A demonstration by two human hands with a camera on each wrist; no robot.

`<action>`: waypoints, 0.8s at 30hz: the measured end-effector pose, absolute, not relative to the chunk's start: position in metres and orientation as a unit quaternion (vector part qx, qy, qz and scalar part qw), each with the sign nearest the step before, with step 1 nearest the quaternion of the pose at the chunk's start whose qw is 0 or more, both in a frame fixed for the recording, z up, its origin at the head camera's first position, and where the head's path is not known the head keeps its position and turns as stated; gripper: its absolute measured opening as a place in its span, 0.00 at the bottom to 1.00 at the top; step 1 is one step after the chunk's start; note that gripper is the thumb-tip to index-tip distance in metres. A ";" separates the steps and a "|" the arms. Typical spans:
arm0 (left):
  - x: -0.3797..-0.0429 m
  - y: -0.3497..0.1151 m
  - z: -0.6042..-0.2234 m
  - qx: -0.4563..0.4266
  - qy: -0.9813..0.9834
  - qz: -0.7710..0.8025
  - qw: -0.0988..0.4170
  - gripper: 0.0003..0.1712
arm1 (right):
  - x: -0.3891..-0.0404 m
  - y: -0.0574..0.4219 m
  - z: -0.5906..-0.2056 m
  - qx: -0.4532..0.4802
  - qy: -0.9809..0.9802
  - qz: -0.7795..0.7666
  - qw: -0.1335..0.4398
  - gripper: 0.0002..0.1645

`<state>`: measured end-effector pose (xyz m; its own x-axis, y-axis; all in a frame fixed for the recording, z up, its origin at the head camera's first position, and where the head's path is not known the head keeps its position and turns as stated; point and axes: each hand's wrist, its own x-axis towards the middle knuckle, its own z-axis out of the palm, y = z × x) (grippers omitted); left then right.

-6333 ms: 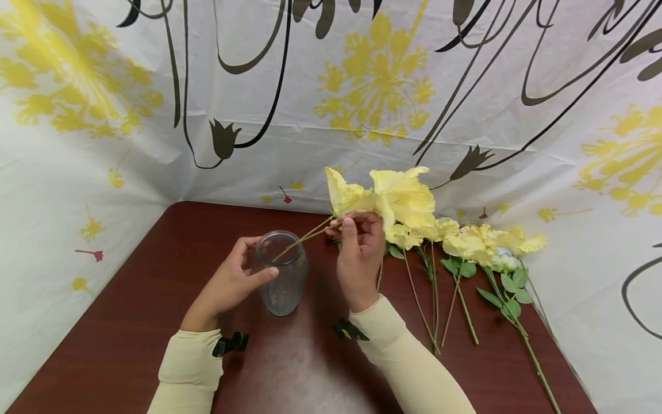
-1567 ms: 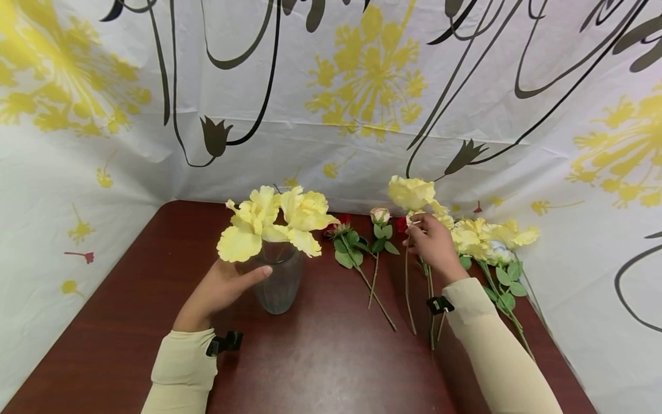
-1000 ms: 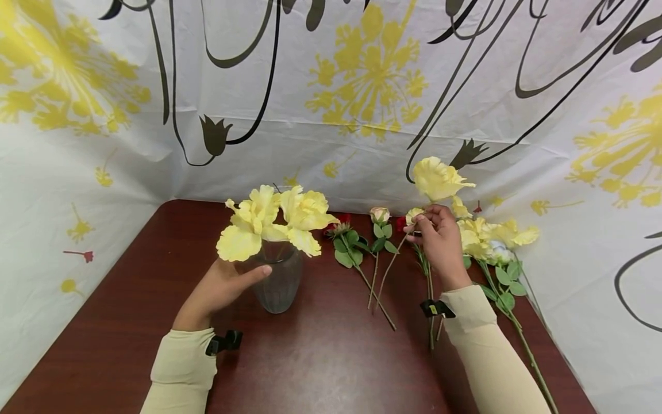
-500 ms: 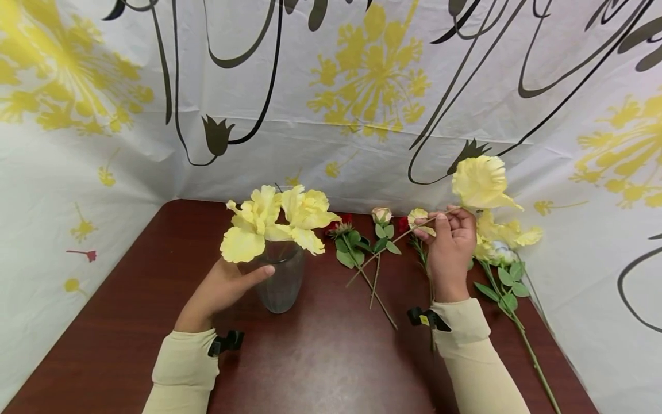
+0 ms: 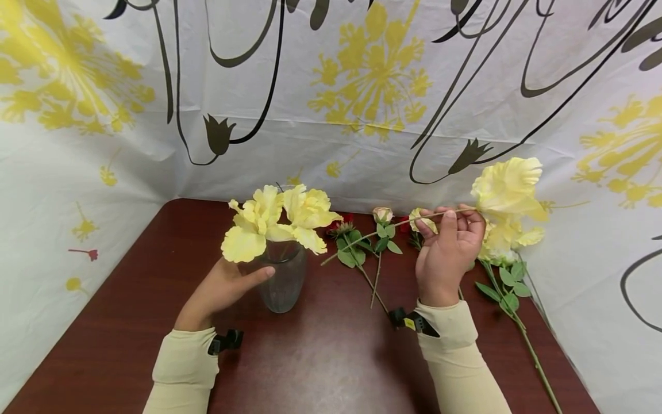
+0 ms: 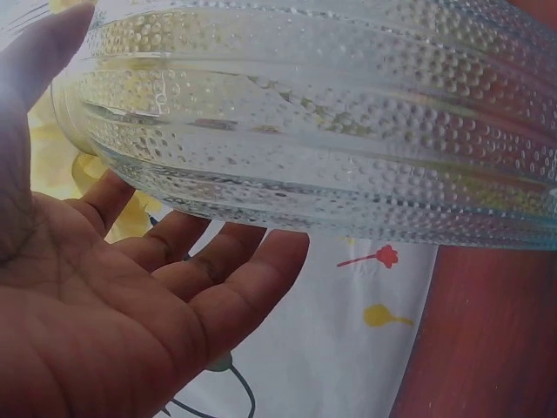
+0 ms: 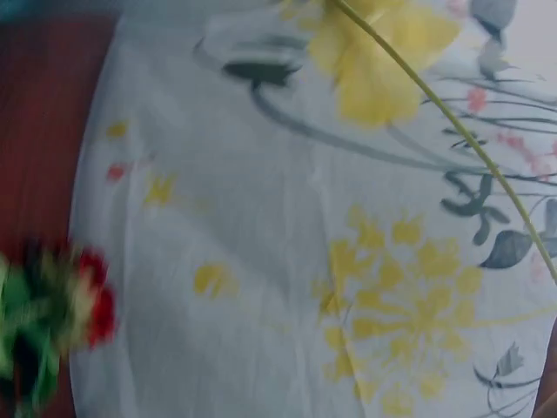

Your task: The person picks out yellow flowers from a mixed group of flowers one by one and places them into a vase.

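Note:
My left hand (image 5: pixel 214 293) holds a clear glass vase (image 5: pixel 283 284) from its left side, thumb across the front. In the left wrist view, the dimpled, ribbed glass (image 6: pixel 331 113) fills the top, with fingertips (image 6: pixel 283 248) right at its wall. Two yellow irises (image 5: pixel 245 238) stand in the vase, blooms over its rim. To the right, my right hand (image 5: pixel 449 253) pinches another yellow iris (image 5: pixel 509 187) by its stem just below the bloom. The long bare stem (image 5: pixel 372 233) slants left and down toward the vase. The right wrist view shows that stem (image 7: pixel 452 122) crossing diagonally.
Behind the stem lie a red flower (image 5: pixel 341 229) and a pale pink rose (image 5: pixel 383 215) with leafy stems. More yellow flowers (image 5: pixel 501 236) and a long leafy stem (image 5: pixel 535 356) lie on the right of the dark table (image 5: pixel 320 362). A patterned sheet (image 5: pixel 289 138) walls the back.
Earlier, my right hand brought an iris to the vase; two now stand there. It then picked up another, lifting and turning it so the stem swung toward the vase. My left hand stays at the vase.

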<state>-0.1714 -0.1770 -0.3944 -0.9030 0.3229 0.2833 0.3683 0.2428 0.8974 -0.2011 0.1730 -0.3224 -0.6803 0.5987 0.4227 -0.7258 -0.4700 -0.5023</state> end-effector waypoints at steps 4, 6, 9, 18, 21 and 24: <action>-0.171 -0.178 -0.394 -0.219 -0.786 -0.577 0.015 0.51 | -0.195 0.156 -0.319 0.091 -0.306 0.862 0.395 0.13; -0.171 -0.178 -0.395 -0.219 -0.787 -0.577 0.013 0.51 | -0.193 0.149 -0.318 0.099 -0.299 0.861 0.399 0.13; -0.171 -0.178 -0.395 -0.217 -0.791 -0.572 0.015 0.51 | -0.192 0.139 -0.317 0.117 -0.291 0.857 0.408 0.14; -0.171 -0.177 -0.395 -0.219 -0.783 -0.582 0.010 0.48 | -0.191 0.128 -0.314 0.136 -0.285 0.849 0.423 0.14; -0.172 -0.176 -0.395 -0.223 -0.779 -0.586 0.012 0.49 | -0.192 0.128 -0.312 0.139 -0.269 0.852 0.427 0.15; -0.172 -0.176 -0.394 -0.225 -0.777 -0.587 0.013 0.48 | -0.195 0.126 -0.312 0.142 -0.276 0.850 0.425 0.14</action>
